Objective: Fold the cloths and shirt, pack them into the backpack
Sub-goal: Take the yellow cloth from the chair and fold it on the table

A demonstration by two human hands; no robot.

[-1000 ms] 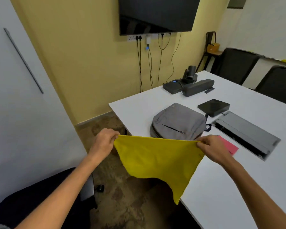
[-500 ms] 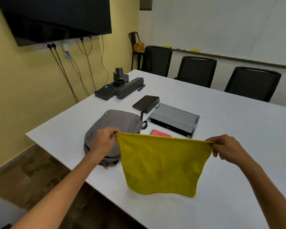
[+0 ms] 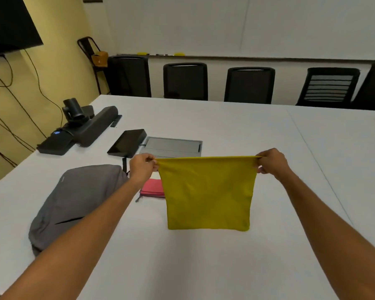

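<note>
While both hands' fingers still pinch its top corners, the yellow cloth (image 3: 207, 193) now hangs square over the table (image 3: 225, 267).

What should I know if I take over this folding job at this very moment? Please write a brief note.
Left hand and right hand each pinch a top corner of the square yellow cloth, which hangs spread above the white table.
The grey fabric backpack lies flat to the left; whether it is zipped I cannot tell. A folded pink cloth lies beside it.
Done: pink cloth looks folded.
Left: fold the yellow one, then pack. No shirt in view.
</note>
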